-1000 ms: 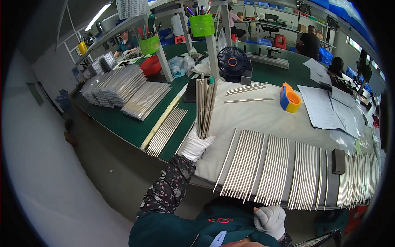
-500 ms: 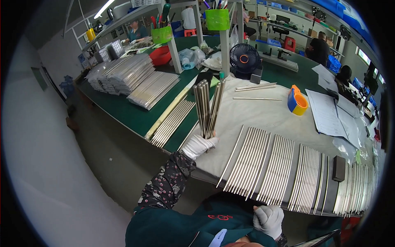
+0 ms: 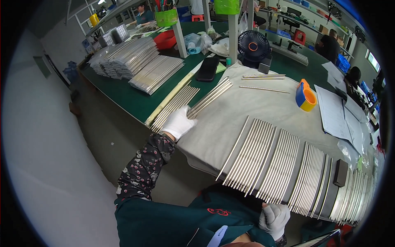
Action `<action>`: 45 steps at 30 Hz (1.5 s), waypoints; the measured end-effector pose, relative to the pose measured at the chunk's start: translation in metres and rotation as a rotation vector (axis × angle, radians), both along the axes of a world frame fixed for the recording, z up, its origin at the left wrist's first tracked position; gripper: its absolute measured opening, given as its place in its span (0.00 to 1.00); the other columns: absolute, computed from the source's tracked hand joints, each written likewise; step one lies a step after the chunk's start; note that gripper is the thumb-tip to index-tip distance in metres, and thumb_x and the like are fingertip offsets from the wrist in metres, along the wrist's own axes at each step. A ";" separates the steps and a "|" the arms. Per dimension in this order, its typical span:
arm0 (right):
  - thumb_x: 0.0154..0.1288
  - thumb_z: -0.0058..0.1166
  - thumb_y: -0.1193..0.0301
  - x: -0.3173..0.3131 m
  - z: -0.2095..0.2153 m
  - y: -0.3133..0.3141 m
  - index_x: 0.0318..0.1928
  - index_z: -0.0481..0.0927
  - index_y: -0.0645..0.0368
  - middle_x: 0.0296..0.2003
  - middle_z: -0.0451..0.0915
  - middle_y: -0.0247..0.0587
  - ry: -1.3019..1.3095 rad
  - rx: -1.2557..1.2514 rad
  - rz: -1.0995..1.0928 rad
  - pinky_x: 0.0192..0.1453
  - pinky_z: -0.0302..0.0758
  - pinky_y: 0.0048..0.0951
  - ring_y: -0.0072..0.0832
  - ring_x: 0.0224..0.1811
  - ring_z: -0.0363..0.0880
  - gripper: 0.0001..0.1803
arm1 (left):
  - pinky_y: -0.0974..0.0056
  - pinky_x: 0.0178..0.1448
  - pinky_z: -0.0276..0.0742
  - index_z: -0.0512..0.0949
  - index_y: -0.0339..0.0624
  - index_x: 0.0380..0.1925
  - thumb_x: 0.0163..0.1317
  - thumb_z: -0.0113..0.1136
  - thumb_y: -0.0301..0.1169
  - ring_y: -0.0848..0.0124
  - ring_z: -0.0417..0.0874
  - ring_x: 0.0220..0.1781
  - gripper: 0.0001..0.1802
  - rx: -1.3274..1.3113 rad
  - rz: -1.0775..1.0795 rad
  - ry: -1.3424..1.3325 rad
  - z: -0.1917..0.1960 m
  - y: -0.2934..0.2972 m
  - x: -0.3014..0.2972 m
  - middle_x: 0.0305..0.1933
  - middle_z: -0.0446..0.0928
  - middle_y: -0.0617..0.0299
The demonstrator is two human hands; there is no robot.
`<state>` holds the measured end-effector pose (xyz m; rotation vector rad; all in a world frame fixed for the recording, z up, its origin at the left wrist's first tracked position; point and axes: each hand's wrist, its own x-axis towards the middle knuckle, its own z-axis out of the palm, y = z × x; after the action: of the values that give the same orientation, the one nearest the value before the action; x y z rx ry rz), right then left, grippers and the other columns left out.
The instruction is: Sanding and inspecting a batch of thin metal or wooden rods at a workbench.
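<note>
My left hand, in a white glove, is closed around the lower end of a bundle of shiny metal rods. The bundle lies low and slanted at the left edge of the grey cloth. Beside it, a row of similar rods rests on the green table along a pale strip. My right hand, also gloved, is curled near the table's front edge; whether it holds anything is hidden. Just beyond it, several groups of rods lie side by side on the cloth.
A black phone, a fan and a blue-and-yellow tape dispenser stand farther back. A dark block sits among the rods at right. Papers lie beyond. Bagged rods are stacked at left, near a red bin.
My left hand has moved left and down, tilting the bundle from upright to nearly flat beside the row of rods. The phone is now fully visible. My right hand remains curled.
</note>
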<state>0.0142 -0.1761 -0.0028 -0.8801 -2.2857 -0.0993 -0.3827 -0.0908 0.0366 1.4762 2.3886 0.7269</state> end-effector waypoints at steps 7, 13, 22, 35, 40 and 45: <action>0.43 0.61 0.81 0.001 0.000 0.004 0.38 0.77 0.55 0.28 0.75 0.33 0.032 0.003 0.009 0.33 0.68 0.35 0.34 0.28 0.73 0.18 | 0.49 0.51 0.75 0.73 0.37 0.46 0.52 0.65 0.43 0.46 0.80 0.46 0.26 -0.233 0.167 0.178 -0.003 -0.006 -0.021 0.42 0.79 0.41; 0.43 0.61 0.81 0.001 0.003 0.004 0.38 0.77 0.55 0.27 0.74 0.33 0.017 0.013 -0.023 0.33 0.68 0.35 0.34 0.28 0.72 0.17 | 0.48 0.50 0.77 0.69 0.35 0.49 0.59 0.60 0.43 0.47 0.81 0.46 0.26 -0.297 0.140 0.264 -0.006 -0.004 -0.003 0.42 0.79 0.42; 0.44 0.60 0.81 0.003 0.001 0.002 0.38 0.76 0.54 0.28 0.74 0.34 -0.015 0.017 -0.022 0.35 0.68 0.35 0.35 0.30 0.72 0.17 | 0.48 0.46 0.75 0.72 0.40 0.46 0.57 0.59 0.49 0.55 0.78 0.48 0.26 -0.130 0.149 0.548 -0.022 -0.010 0.026 0.42 0.75 0.50; 0.42 0.60 0.81 0.004 -0.002 0.001 0.38 0.76 0.55 0.27 0.74 0.34 -0.012 -0.018 -0.024 0.34 0.68 0.36 0.35 0.29 0.73 0.18 | 0.26 0.65 0.49 0.57 0.42 0.68 0.63 0.46 0.47 0.44 0.43 0.76 0.36 -0.377 0.294 0.573 -0.030 -0.010 0.006 0.74 0.49 0.45; 0.42 0.60 0.81 0.000 -0.001 0.004 0.38 0.77 0.55 0.27 0.75 0.34 -0.011 -0.013 -0.014 0.34 0.68 0.36 0.35 0.29 0.73 0.18 | 0.24 0.63 0.50 0.55 0.39 0.69 0.64 0.45 0.53 0.49 0.45 0.76 0.39 -0.389 0.269 0.528 -0.027 -0.011 -0.003 0.74 0.48 0.47; 0.42 0.60 0.82 0.001 0.002 0.002 0.38 0.77 0.55 0.28 0.75 0.34 -0.026 -0.017 -0.020 0.35 0.68 0.35 0.35 0.30 0.73 0.18 | 0.27 0.65 0.51 0.54 0.39 0.69 0.59 0.47 0.65 0.54 0.48 0.75 0.49 -0.423 0.228 0.522 -0.017 -0.014 0.002 0.73 0.51 0.48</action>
<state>0.0152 -0.1744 -0.0007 -0.9153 -2.3057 -0.1003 -0.3803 -0.1044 0.0200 1.3402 2.8792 -0.1651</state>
